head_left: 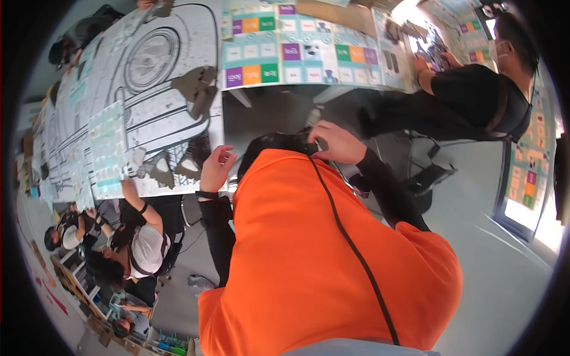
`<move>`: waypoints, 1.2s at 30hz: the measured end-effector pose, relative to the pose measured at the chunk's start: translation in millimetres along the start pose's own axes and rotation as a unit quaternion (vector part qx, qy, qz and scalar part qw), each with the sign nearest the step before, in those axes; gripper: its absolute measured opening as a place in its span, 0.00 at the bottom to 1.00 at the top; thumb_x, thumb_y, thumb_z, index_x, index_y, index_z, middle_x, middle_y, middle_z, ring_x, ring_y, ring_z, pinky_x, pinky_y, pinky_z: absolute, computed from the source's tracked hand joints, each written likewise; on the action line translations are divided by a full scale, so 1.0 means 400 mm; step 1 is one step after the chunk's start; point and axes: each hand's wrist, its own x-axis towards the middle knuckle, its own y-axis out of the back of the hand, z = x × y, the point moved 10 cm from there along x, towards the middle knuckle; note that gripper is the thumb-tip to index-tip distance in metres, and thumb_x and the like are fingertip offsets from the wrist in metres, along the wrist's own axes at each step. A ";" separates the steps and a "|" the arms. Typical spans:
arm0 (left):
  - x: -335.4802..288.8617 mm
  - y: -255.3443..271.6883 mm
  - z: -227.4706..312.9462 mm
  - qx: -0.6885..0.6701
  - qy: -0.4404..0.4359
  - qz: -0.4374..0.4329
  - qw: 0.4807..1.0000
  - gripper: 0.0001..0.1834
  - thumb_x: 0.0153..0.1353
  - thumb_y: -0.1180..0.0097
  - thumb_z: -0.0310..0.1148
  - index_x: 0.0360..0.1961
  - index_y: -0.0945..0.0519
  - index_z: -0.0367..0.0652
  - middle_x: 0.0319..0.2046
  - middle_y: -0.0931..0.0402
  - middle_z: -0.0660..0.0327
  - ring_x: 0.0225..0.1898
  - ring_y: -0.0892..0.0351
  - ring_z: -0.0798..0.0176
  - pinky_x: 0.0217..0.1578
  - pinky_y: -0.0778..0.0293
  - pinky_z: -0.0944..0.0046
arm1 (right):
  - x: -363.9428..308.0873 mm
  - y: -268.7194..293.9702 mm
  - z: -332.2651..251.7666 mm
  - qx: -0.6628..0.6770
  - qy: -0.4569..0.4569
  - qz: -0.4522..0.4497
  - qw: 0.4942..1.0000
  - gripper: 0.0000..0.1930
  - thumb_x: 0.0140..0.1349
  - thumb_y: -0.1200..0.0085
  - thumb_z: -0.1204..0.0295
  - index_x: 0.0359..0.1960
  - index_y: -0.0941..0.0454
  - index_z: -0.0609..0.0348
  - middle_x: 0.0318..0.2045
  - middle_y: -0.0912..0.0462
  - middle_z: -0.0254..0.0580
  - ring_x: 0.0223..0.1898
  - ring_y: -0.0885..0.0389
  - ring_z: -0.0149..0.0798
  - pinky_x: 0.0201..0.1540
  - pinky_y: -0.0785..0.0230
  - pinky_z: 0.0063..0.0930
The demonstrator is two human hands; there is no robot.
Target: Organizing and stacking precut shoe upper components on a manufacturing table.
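Observation:
Neither of my hands shows in this view. A person in an orange top (309,261) with black sleeves fills the lower middle, back turned to me. Both of that person's hands are raised to their dark-haired head (270,148). One hand (217,167) is spread open beside the head. The other hand (333,142) grips a black head-worn device (309,145). A thin black cable (347,237) runs from the device down the orange back.
The whole view is tilted. A table with a large car line drawing (148,71) and cardboard pieces lies upper left. Sheets with coloured squares (297,50) cover another table. A person in black (475,101) works at the upper right. Other people (136,249) sit lower left.

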 end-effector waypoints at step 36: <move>0.098 -0.128 -0.097 0.078 0.024 -0.078 0.994 0.20 0.61 0.42 0.40 0.52 0.24 0.43 0.35 0.18 0.57 0.36 0.18 0.60 0.40 0.24 0.64 | -0.065 0.011 0.188 0.174 -0.158 0.031 0.972 0.17 0.60 0.45 0.68 0.50 0.24 0.62 0.41 0.18 0.44 0.38 0.19 0.40 0.44 0.27 0.32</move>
